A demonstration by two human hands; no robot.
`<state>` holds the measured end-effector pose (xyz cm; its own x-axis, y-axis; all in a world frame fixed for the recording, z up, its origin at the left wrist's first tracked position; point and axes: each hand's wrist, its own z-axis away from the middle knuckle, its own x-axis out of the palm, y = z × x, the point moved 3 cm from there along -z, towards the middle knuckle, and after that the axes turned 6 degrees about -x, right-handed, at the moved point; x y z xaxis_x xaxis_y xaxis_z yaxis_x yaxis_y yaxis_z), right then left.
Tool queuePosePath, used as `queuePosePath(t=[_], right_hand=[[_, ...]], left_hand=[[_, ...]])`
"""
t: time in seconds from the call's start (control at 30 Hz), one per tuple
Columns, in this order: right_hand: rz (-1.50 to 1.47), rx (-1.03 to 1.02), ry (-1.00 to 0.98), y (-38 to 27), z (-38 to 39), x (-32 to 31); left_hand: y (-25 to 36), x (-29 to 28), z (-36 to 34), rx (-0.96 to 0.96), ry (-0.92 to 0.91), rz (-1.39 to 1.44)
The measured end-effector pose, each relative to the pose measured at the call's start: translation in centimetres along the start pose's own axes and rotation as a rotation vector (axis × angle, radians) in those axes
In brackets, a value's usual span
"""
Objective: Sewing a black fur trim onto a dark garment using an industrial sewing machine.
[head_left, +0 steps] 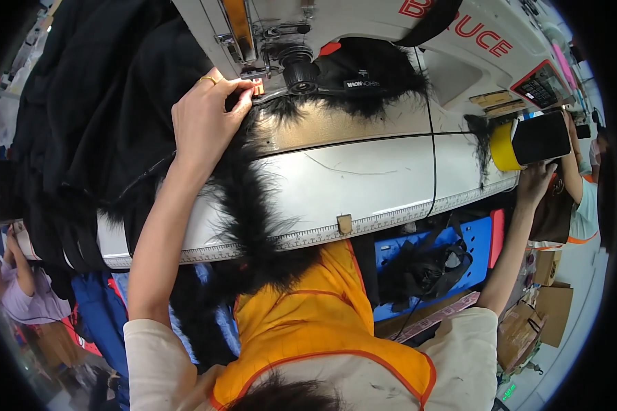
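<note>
My left hand, wearing a gold ring, is beside the presser foot of a white sewing machine. Its thumb and forefinger are pinched together at a small orange-red piece; whether they grip this piece or cloth I cannot make out. Under and left of that hand lies a black garment, with a fluffy black trim hanging over the table's front edge. More black furry fabric with a label lies right of the needle. At the far right, my right hand reaches against a black block-shaped thing; its fingers are mostly hidden.
A measuring tape strip runs along the front edge of the white table. A yellow ring adjoins the black block. Below, a blue perforated tray holds black pieces. Other people sit at both sides; cardboard boxes stand at right.
</note>
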<state>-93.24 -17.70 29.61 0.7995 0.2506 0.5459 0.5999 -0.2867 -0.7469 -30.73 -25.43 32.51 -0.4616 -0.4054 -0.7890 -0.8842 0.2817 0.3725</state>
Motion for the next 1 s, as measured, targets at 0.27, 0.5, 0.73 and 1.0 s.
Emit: queuePosePath(t=[0.27, 0.5, 0.73, 1.0], right_hand=[[0.422, -0.269, 0.839, 3.8, 0.2, 9.2], [1.141, -0.726, 0.858, 5.8, 6.3, 17.4], [1.199, -0.343, -0.213, 15.2, 0.6, 29.2], [1.222, -0.092, -0.446, 28.6, -12.9, 34.1]], left_hand=[[0.3, 0.0, 0.0, 0.011, -0.001, 0.021], [0.0, 0.3, -0.1, -0.009, -0.026, 0.009], [0.3, 0.2, -0.2, 0.009, -0.021, -0.011], [0.3, 0.2, -0.2, 0.016, -0.026, -0.02]])
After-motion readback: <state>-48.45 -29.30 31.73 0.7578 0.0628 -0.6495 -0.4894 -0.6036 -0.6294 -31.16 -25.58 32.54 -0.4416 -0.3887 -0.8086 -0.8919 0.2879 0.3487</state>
